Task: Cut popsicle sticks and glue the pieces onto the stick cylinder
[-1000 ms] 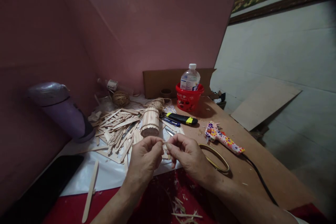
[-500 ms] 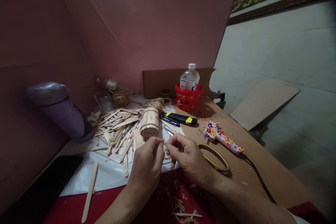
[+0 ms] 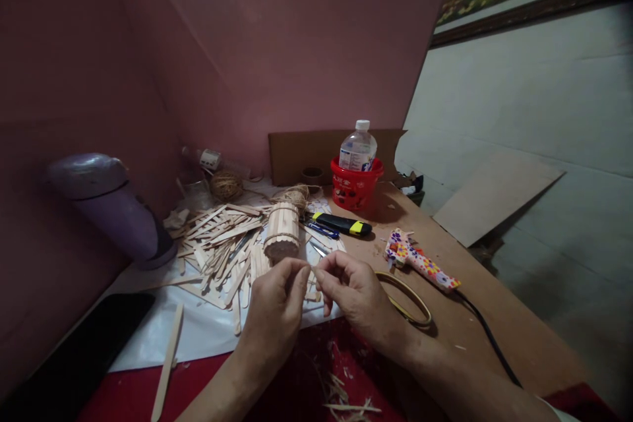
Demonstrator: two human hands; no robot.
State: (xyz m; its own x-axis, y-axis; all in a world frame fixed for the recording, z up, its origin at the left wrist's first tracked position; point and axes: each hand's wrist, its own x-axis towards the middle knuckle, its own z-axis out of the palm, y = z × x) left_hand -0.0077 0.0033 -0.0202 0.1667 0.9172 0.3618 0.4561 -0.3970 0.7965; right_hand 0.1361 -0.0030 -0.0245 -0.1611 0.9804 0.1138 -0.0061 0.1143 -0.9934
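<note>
My left hand (image 3: pixel 277 300) and my right hand (image 3: pixel 355 290) meet fingertip to fingertip above the front edge of the white sheet. Both are closed in a pinch, with a tiny pale bit between them, too small to name. Just beyond the left fingers lies a small barrel (image 3: pixel 281 231) of wooden sticks, tilted, with twine bands around it. Scissors (image 3: pixel 411 318) with gold handles lie under and beside my right hand; part of them is hidden by it. A pile of craft sticks (image 3: pixel 217 237) spreads out to the left of the barrel.
A glue gun (image 3: pixel 420 260) with a flower pattern and cord lies at right. Behind are a utility knife (image 3: pixel 341 223), a red bucket (image 3: pixel 353 190) holding a bottle (image 3: pixel 357 148), and a ball of twine (image 3: pixel 226 186). A purple tumbler (image 3: pixel 116 211) and black phone (image 3: pixel 93 343) are left.
My two hands stay pinched together, with only a slight shift of the fingers; the tips sit a little closer. Nothing on the table has visibly moved.
</note>
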